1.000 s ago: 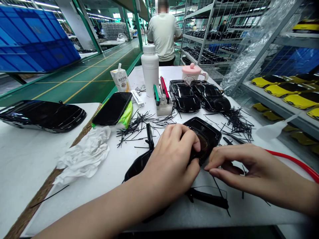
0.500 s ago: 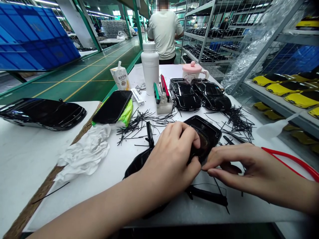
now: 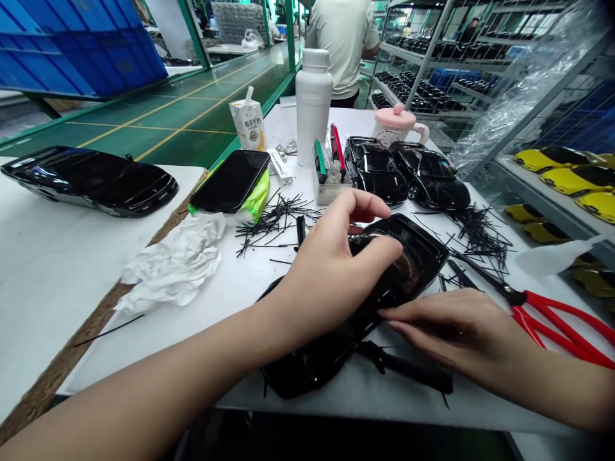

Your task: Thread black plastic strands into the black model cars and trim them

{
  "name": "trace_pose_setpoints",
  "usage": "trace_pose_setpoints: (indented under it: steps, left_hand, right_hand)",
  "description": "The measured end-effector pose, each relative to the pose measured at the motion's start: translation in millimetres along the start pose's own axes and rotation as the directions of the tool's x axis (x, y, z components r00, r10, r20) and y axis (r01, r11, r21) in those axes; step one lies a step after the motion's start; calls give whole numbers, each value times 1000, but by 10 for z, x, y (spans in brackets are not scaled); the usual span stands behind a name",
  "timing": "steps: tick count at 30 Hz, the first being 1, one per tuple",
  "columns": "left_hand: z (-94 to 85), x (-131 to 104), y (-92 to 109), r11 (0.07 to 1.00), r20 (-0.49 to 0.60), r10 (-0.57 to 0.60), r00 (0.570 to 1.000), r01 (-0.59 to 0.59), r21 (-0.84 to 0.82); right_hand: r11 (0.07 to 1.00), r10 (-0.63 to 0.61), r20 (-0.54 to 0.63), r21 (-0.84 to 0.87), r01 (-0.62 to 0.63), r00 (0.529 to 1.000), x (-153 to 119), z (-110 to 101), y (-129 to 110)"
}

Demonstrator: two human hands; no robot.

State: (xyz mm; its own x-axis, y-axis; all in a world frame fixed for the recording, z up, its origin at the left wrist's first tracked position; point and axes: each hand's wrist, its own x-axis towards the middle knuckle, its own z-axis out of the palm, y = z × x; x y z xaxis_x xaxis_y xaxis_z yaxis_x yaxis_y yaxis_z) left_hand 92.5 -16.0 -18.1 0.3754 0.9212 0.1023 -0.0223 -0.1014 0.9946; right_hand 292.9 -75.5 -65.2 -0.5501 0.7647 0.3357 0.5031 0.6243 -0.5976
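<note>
Left hand (image 3: 343,256) above black model car (image 3: 307,368), near Chinese-lettered carton (image 3: 250,128).

Carton (image 3: 248,125) reads "牛奶"; small box (image 3: 280,168) lettering illegible

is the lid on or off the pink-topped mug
On: the pink lid sits across the top of the mug, with no gap showing between them.
</note>
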Motion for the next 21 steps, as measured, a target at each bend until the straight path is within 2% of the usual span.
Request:
trace_pose_setpoints:
  steps: [3,7,10,21]
  left_hand:
    - [-1,-1,-10,1000,9,15,1000,-15,11]
    - [2,-5,-5,999,15,24,1000,-25,34]
    - [4,-13,0,999,23,27,999,-28,45]
    - [10,-14,-30,995,30,74,997,-76,60]
  right_hand:
    - [999,-52,33,-15,53,998,-12,25,-7]
    - [932,-243,30,-270,242,970,-16,-24,-52]
    - [878,-298,41,-380,291,954,-24,-75,-101]
    - [965,-118,34,-230,123,992,-4,-89,-138]
